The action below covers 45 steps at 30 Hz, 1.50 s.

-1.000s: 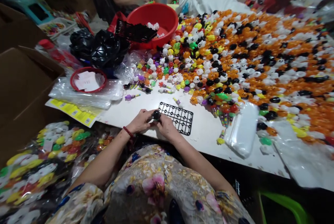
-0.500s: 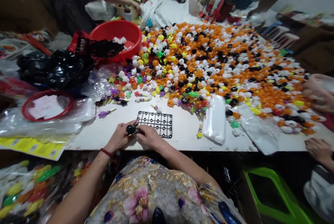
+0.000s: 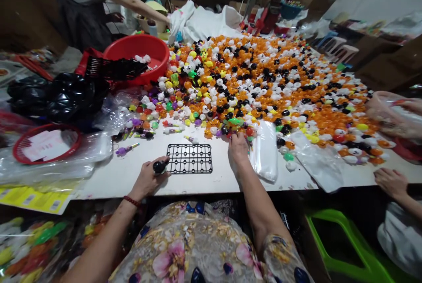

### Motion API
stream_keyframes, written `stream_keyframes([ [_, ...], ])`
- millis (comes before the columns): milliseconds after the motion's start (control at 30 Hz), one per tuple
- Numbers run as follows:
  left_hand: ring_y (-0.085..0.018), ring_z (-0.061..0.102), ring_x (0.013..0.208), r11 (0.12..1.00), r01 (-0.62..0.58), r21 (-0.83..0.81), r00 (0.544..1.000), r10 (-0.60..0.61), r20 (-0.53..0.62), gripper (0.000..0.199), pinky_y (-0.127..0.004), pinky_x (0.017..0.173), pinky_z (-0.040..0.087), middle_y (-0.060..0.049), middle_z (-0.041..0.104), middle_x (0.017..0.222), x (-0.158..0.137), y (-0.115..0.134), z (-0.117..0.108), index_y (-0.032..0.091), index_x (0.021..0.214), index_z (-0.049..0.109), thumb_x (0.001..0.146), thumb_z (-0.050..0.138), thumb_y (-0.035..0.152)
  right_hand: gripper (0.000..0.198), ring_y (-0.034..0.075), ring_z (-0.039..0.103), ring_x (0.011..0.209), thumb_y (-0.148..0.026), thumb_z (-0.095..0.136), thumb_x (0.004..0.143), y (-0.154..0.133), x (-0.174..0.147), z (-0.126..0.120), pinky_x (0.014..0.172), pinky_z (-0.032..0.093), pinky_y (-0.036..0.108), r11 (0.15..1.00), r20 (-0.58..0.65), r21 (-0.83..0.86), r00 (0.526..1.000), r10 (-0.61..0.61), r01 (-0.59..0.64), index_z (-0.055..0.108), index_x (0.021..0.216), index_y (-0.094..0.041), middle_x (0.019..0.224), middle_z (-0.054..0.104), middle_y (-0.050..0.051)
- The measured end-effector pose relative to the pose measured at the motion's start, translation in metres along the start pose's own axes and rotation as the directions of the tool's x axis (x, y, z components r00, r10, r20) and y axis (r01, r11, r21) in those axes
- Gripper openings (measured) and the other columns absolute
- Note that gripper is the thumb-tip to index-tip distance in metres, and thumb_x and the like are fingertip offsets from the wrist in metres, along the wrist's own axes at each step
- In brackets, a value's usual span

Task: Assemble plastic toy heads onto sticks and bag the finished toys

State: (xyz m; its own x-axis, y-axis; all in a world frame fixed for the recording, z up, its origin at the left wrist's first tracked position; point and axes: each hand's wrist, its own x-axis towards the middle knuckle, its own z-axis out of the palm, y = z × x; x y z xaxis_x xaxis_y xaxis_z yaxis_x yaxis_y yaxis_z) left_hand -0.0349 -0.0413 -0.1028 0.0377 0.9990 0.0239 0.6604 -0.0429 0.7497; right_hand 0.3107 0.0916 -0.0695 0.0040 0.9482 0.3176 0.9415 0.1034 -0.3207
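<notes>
My left hand [image 3: 150, 178] is closed around a small toy with a round, shiny black head [image 3: 160, 167]; the rest of it is hidden by my fingers. That hand is beside the left end of a black plastic grid [image 3: 190, 159], which lies flat on the white table. Further right, my right hand [image 3: 238, 146] reaches to the near edge of the pile, its fingertips among red and green toys [image 3: 235, 122]. Whether those fingers grip a piece is hidden. Several small toys with striped stems, one of them purple [image 3: 127, 149], lie left of the grid.
A large heap of orange, white and black toys [image 3: 263, 72] covers the table's middle. Clear plastic bags [image 3: 266, 151] lie beside my right forearm. At left are a red tub [image 3: 161, 61], black plastic [image 3: 66, 94] and a red basket [image 3: 76, 142]. A co-worker's hand [image 3: 391, 182] rests at the right edge.
My right hand has left my left hand and moved right and forward to the pile's edge. My left hand still holds the black-headed toy. The view has shifted slightly.
</notes>
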Motion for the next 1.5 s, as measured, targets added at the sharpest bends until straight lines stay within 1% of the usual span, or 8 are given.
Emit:
stream_keyframes([
  [100, -0.028, 0.062, 0.116, 1.000, -0.025, 0.012, 0.999, 0.026, -0.037, 0.050, -0.047, 0.103, 0.044, -0.008, 0.067, 0.127, -0.002, 0.001, 0.003, 0.022, 0.123, 0.061, 0.078, 0.064, 0.043, 0.016, 0.024, 0.055, 0.079, -0.014, 0.049, 0.085, -0.014, -0.004, -0.002, 0.071, 0.043, 0.035, 0.999, 0.017, 0.048, 1.000, -0.011, 0.010, 0.064, 0.083, -0.017, 0.093, 0.060, 0.015],
  [233, -0.027, 0.063, 0.112, 0.993, -0.109, 0.037, 0.990, 0.112, -0.082, 0.042, -0.045, 0.099, 0.047, -0.010, 0.068, 0.122, -0.005, 0.004, 0.001, 0.019, 0.116, 0.063, 0.080, 0.062, 0.042, 0.019, 0.023, 0.058, 0.074, -0.026, 0.048, 0.088, -0.057, -0.025, 0.005, 0.070, 0.044, 0.033, 0.936, 0.154, 0.351, 0.986, -0.060, 0.002, 0.062, 0.097, -0.019, 0.082, 0.064, 0.008],
  [433, -0.021, 0.064, 0.093, 0.980, -0.140, 0.142, 0.979, 0.159, -0.130, 0.023, -0.035, 0.084, 0.051, -0.007, 0.071, 0.096, -0.010, 0.005, -0.003, 0.020, 0.092, 0.067, 0.087, 0.058, 0.041, 0.016, 0.019, 0.061, 0.071, -0.030, 0.061, 0.079, -0.153, -0.063, 0.038, 0.068, 0.046, 0.029, 0.675, 0.484, 0.713, 0.830, -0.278, -0.189, 0.063, 0.093, -0.021, 0.078, 0.068, 0.001],
  [533, -0.019, 0.062, 0.086, 0.968, -0.164, 0.188, 0.976, 0.187, -0.113, 0.023, -0.033, 0.079, 0.051, -0.004, 0.069, 0.086, -0.010, 0.004, -0.002, 0.021, 0.086, 0.067, 0.088, 0.057, 0.042, 0.010, 0.019, 0.063, 0.076, -0.023, 0.060, 0.079, -0.179, -0.064, 0.048, 0.071, 0.047, 0.029, 0.669, 0.525, 0.717, 0.783, -0.333, -0.197, 0.065, 0.087, -0.019, 0.079, 0.069, 0.002],
  [767, -0.018, 0.060, 0.078, 0.944, -0.246, 0.221, 0.944, 0.285, -0.168, 0.021, -0.030, 0.073, 0.047, -0.003, 0.066, 0.078, -0.008, -0.001, 0.001, 0.020, 0.081, 0.067, 0.089, 0.058, 0.038, 0.014, 0.020, 0.062, 0.079, -0.013, 0.055, 0.082, -0.182, -0.058, 0.046, 0.073, 0.044, 0.028, 0.788, 0.528, 0.615, 0.728, -0.438, 0.027, 0.065, 0.091, -0.017, 0.084, 0.070, 0.006],
  [1267, -0.020, 0.062, 0.080, 0.952, -0.189, 0.239, 0.968, 0.222, -0.117, 0.019, -0.031, 0.072, 0.049, -0.004, 0.069, 0.084, -0.007, 0.003, -0.003, 0.023, 0.086, 0.071, 0.085, 0.060, 0.038, 0.012, 0.018, 0.061, 0.082, -0.013, 0.055, 0.086, -0.182, -0.066, 0.052, 0.074, 0.045, 0.027, 0.780, 0.505, 0.602, 0.674, -0.539, 0.173, 0.064, 0.090, -0.020, 0.089, 0.068, 0.004],
  [1367, -0.021, 0.063, 0.079, 0.957, -0.198, 0.214, 0.963, 0.230, -0.138, 0.022, -0.031, 0.071, 0.050, -0.004, 0.070, 0.084, -0.007, 0.005, -0.003, 0.022, 0.087, 0.072, 0.085, 0.058, 0.039, 0.016, 0.018, 0.063, 0.088, -0.015, 0.057, 0.087, -0.165, -0.059, 0.046, 0.080, 0.048, 0.028, 0.736, 0.431, 0.656, 0.718, -0.546, 0.167, 0.067, 0.098, -0.021, 0.095, 0.070, 0.005],
  [1500, -0.020, 0.063, 0.077, 0.961, -0.216, 0.173, 0.957, 0.244, -0.159, 0.024, -0.030, 0.069, 0.050, -0.005, 0.070, 0.082, -0.006, 0.007, -0.003, 0.022, 0.088, 0.072, 0.086, 0.057, 0.041, 0.030, 0.021, 0.060, 0.103, -0.012, 0.046, 0.090, -0.095, -0.023, 0.012, 0.094, 0.047, 0.035, 0.830, 0.171, 0.521, 0.928, -0.330, 0.199, 0.066, 0.111, -0.021, 0.109, 0.067, 0.009],
])
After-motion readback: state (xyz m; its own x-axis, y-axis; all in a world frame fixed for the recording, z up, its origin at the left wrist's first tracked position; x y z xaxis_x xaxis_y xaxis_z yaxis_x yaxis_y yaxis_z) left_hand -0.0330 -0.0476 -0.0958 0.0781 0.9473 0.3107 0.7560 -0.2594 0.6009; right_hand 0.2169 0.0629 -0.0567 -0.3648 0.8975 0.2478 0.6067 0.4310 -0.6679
